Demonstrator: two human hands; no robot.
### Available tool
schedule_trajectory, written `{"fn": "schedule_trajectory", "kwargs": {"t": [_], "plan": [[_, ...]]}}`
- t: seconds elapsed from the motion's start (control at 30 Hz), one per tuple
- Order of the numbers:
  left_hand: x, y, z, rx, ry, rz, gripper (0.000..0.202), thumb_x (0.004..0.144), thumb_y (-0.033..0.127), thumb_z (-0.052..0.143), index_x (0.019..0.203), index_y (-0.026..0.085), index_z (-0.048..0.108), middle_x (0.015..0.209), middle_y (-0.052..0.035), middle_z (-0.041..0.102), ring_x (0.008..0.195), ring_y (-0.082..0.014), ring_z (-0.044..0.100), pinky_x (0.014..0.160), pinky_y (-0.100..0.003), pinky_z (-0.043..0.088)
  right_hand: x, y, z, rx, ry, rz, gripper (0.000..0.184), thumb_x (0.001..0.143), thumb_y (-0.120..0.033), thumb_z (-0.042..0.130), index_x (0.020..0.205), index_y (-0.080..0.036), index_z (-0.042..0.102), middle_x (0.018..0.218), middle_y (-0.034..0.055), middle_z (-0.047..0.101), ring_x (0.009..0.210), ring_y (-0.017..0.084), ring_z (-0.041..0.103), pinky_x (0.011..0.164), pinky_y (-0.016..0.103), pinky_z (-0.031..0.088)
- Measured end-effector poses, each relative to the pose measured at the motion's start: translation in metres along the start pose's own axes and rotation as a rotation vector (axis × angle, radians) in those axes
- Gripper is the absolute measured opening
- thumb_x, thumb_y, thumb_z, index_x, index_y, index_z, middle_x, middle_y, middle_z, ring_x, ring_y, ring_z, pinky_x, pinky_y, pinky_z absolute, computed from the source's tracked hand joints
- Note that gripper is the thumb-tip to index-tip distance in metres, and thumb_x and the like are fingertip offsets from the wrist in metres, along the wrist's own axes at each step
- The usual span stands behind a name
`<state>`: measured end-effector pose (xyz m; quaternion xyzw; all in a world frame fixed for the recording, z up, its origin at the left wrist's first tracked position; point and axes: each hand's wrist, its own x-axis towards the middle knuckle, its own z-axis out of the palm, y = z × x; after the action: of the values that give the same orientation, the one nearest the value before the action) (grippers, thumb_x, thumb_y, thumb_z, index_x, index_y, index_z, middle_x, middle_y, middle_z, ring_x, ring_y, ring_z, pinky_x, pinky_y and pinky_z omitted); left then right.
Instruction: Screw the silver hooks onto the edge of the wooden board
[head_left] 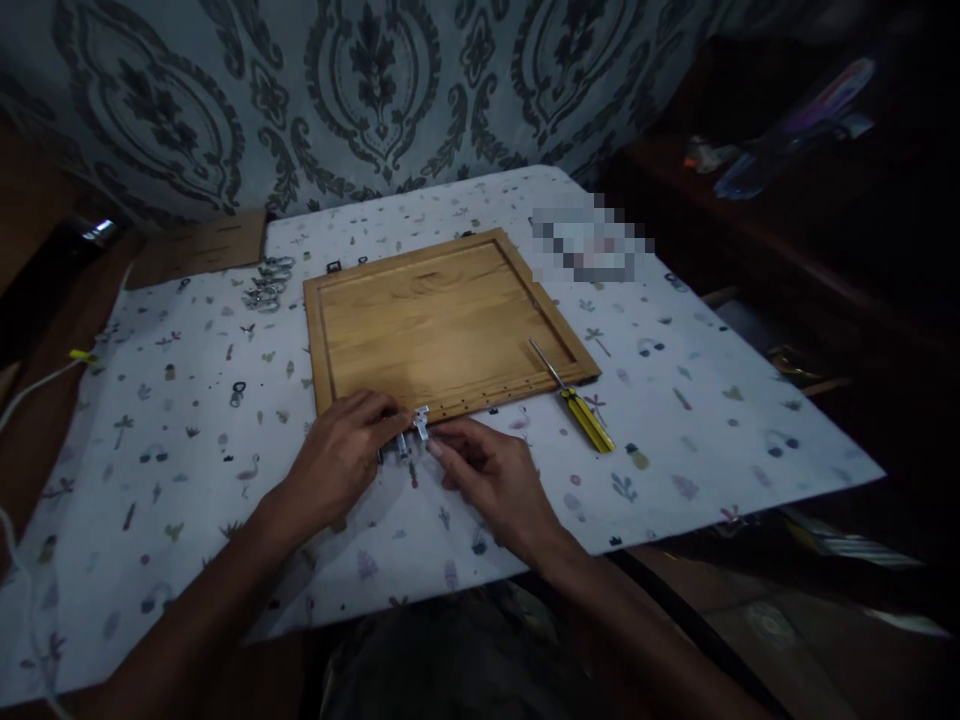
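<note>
A framed wooden panel point(427, 320) lies tilted to my view on the table, with a row of small dark holes along its near edge. My left hand point(341, 445) is closed at the panel's near left edge, its thumb reaching towards a small shiny metal bracket point(421, 422). From the other side, my right hand point(491, 480) pinches the lower end of this bracket between thumb and fingers. Another metal piece point(403, 445) hangs just beside the left fingertips, partly hidden. A screwdriver point(587, 420) with a yellow handle rests its shaft over the panel's right corner.
Several metal clips point(268, 283) lie left of the panel. Behind them is a piece of cardboard point(202, 248). A pixelated item point(592, 240) sits at the back right. The patterned tablecloth point(712, 440) covers the table; a white cable point(37, 385) runs along the left side.
</note>
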<state>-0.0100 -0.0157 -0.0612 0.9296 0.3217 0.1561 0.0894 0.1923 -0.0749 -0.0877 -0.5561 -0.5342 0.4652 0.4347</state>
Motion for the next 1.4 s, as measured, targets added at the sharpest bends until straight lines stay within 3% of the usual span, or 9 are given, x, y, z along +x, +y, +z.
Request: {"fn": "schedule_trajectory", "kwargs": {"t": [0.13,0.3,0.43,0.77,0.93,1.03,1.1,1.23,1.4], "plan": [[-0.002,0.001,0.002,0.048,0.0,-0.017,0.055,0.081,-0.01,0.046,0.12,0.02,0.069,0.11,-0.0084,0.069,0.098,-0.0237,0.065,0.081,-0.038,0.056,-0.007,-0.001,-0.036,-0.345,0.208,-0.165,0.021,0.091,-0.036,0.062,0.096,-0.02,0.075,0.081,0.0051,0.075,0.064,0.017,0.068,0.063,0.03,0.056],[-0.003,0.0,0.004,0.076,0.009,-0.007,0.06,0.074,-0.015,0.043,0.118,0.018,0.067,0.11,-0.0085,0.07,0.1,-0.0246,0.065,0.081,-0.039,0.057,-0.016,0.022,-0.1,-0.868,0.636,-0.275,0.03,0.093,-0.043,0.058,0.105,-0.021,0.074,0.105,0.0135,0.071,0.097,0.029,0.067,0.083,0.046,0.056],[-0.002,0.0,0.004,0.078,0.024,0.018,0.06,0.073,-0.014,0.042,0.117,0.018,0.066,0.108,-0.0078,0.071,0.099,-0.024,0.065,0.081,-0.038,0.058,-0.026,0.045,-0.127,-0.978,0.599,-0.162,0.041,0.094,-0.048,0.055,0.122,-0.021,0.069,0.105,0.0131,0.072,0.091,0.028,0.067,0.079,0.045,0.055],[-0.002,0.001,0.004,0.076,0.023,-0.01,0.053,0.079,-0.012,0.043,0.113,0.02,0.069,0.105,-0.0069,0.07,0.097,-0.0233,0.063,0.08,-0.037,0.056,-0.032,0.042,-0.119,-0.949,0.478,-0.111,0.045,0.094,-0.047,0.053,0.127,-0.019,0.067,0.095,0.0118,0.075,0.089,0.028,0.069,0.074,0.041,0.055],[0.0,0.003,0.002,0.1,-0.011,-0.021,0.054,0.078,-0.012,0.043,0.113,0.019,0.069,0.105,-0.0069,0.07,0.095,-0.0241,0.064,0.079,-0.037,0.056,-0.035,0.026,-0.114,-0.586,0.592,-0.066,0.032,0.086,-0.043,0.065,0.109,-0.022,0.074,0.087,0.0063,0.075,0.064,0.017,0.064,0.052,0.029,0.049],[0.0,0.004,0.0,0.113,-0.016,-0.006,0.055,0.075,-0.012,0.044,0.113,0.018,0.07,0.103,-0.0068,0.07,0.093,-0.0245,0.064,0.077,-0.038,0.056,-0.033,0.007,-0.101,-0.354,0.716,-0.112,0.023,0.08,-0.039,0.075,0.094,-0.022,0.076,0.082,0.0043,0.074,0.061,0.014,0.061,0.053,0.027,0.05],[0.0,0.004,0.0,0.108,-0.016,-0.003,0.055,0.075,-0.013,0.045,0.114,0.017,0.069,0.103,-0.0071,0.071,0.094,-0.0245,0.064,0.078,-0.038,0.056,-0.028,-0.005,-0.092,-0.209,0.755,-0.133,0.02,0.077,-0.037,0.079,0.09,-0.021,0.076,0.065,-0.0003,0.067,0.053,0.012,0.055,0.049,0.025,0.046],[-0.001,0.005,-0.001,0.117,-0.016,-0.014,0.053,0.079,-0.011,0.046,0.117,0.017,0.069,0.106,-0.0077,0.071,0.094,-0.0247,0.065,0.077,-0.038,0.056,-0.012,-0.024,-0.077,0.091,0.716,-0.248,0.022,0.073,-0.036,0.086,0.084,-0.019,0.077,0.058,-0.004,0.062,0.046,0.008,0.051,0.044,0.021,0.04],[-0.001,0.005,0.0,0.11,-0.012,-0.02,0.056,0.076,-0.012,0.045,0.116,0.018,0.069,0.107,-0.0073,0.071,0.095,-0.0243,0.064,0.079,-0.038,0.056,0.007,-0.039,-0.055,0.175,0.585,-0.429,0.014,0.089,-0.034,0.075,0.092,-0.021,0.072,0.08,0.0009,0.075,0.048,0.008,0.055,0.041,0.022,0.042]]}}
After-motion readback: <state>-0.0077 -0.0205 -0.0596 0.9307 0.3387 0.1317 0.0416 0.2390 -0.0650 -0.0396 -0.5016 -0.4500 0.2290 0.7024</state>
